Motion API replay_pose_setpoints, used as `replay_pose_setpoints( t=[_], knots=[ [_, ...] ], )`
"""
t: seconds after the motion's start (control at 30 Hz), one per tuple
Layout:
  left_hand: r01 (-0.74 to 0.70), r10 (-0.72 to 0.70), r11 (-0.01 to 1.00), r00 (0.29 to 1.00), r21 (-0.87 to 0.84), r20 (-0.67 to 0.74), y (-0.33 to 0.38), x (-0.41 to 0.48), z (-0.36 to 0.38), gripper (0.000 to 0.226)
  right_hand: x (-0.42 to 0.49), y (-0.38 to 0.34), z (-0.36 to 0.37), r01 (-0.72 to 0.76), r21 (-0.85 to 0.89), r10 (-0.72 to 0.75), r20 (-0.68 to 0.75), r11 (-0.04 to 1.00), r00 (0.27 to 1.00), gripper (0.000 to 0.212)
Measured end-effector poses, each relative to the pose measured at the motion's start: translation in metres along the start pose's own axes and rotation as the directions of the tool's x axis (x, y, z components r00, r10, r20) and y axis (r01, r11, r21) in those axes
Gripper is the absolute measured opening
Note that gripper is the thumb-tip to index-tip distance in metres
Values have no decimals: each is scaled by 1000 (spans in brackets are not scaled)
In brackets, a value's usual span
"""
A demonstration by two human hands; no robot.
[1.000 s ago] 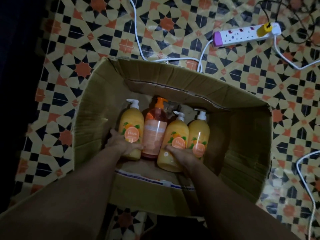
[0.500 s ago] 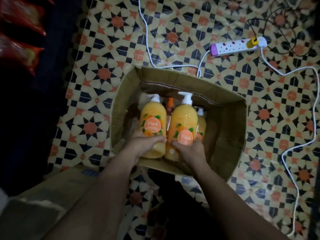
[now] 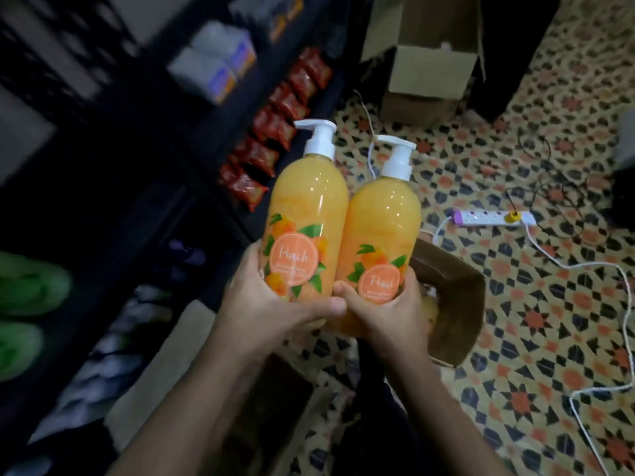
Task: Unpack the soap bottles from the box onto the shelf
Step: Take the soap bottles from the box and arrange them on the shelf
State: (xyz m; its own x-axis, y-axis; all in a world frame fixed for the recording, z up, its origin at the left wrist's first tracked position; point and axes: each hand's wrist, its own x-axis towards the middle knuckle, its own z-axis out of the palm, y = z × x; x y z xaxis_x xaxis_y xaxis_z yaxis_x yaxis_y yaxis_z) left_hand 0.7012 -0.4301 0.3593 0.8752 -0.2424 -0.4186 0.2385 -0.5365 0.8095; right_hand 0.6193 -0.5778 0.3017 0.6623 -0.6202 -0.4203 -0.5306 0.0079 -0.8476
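Two orange peach soap bottles with white pumps are held upright side by side in mid-air. My left hand point(image 3: 275, 304) grips the base of the left bottle point(image 3: 309, 207). My right hand point(image 3: 388, 314) grips the base of the right bottle point(image 3: 385, 221). The two bottles touch each other. The open cardboard box point(image 3: 457, 304) lies on the floor below and right of my hands, its inside mostly hidden. The dark shelf unit point(image 3: 130, 139) stands to the left, blurred.
Red snack packets point(image 3: 271, 132) line a low shelf. Blurred white and blue packs point(image 3: 220, 63) sit on a higher one, green items point(image 3: 24, 290) at far left. Another cardboard box point(image 3: 426, 60) stands behind. A white power strip point(image 3: 494, 218) and cables lie on the patterned floor.
Both hands lifted the two bottles out of the box and up. The view swung left and up toward the shelf, leaving the box low and to the right.
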Motion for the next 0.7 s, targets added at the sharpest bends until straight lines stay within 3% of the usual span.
replay_pose_setpoints(
  t=[0.13,0.23,0.43,0.7],
  knots=[
    [-108,97,994,952,-21,-291,30,-74,-94,99,-76,-95,32,203,29,-205,101,979,973,80],
    [-130,116,991,849,8,-515,42,-127,-155,104,-128,-156,59,322,18,-319,210,946,924,90],
    [-136,110,990,556,40,-824,57,-222,-242,116,-212,-237,115,542,123,-542,393,832,743,95],
    [-173,6,985,160,-22,-987,51,-298,-303,112,-300,-306,167,674,302,-683,602,674,413,94]
  ],
)
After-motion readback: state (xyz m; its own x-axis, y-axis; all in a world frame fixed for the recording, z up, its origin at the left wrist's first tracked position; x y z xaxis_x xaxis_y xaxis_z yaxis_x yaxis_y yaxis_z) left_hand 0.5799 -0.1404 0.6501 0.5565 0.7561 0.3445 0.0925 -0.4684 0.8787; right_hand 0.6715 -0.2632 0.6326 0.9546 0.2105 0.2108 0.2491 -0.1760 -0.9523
